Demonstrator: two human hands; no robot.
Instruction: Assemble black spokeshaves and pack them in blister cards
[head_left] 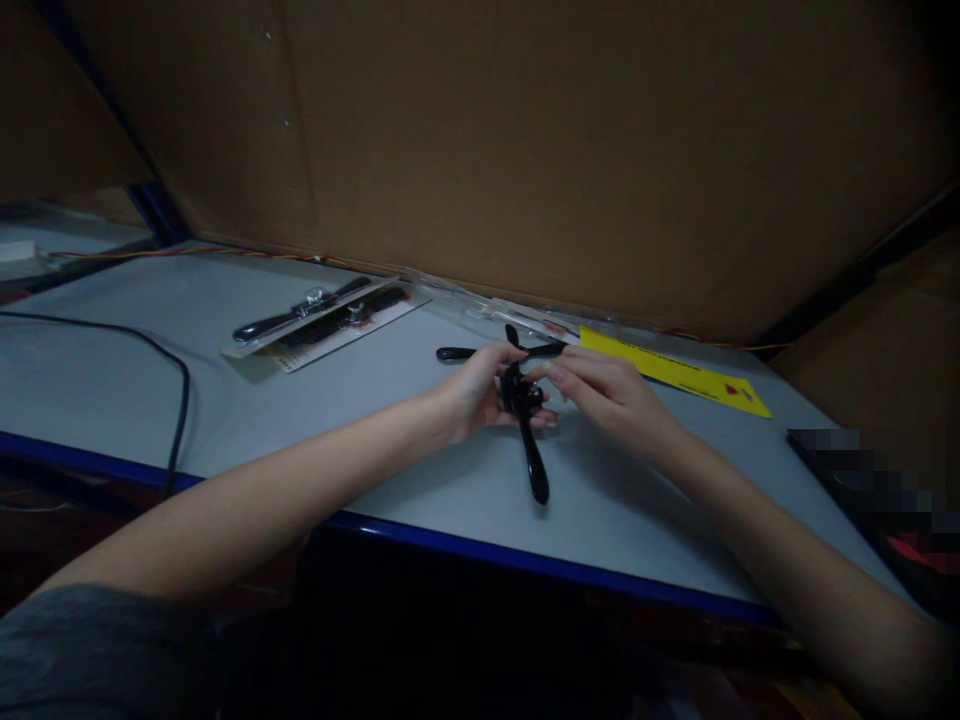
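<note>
A black spokeshave is held above the table, one handle pointing down toward me and the other pointing away. My left hand is closed around its middle, thumb on top and fingers underneath. At the right side of the metal body, my right hand has its thumb and fingertips pinched together against the small parts there. Which small part they grip is too dark to make out. Just behind my hands lies a second black spokeshave on the table, its middle partly covered by them.
Carded packs with black spokeshaves lie at the back left. Clear plastic packaging and a yellow card lie along the cardboard wall. A black cable crosses the grey table at the left.
</note>
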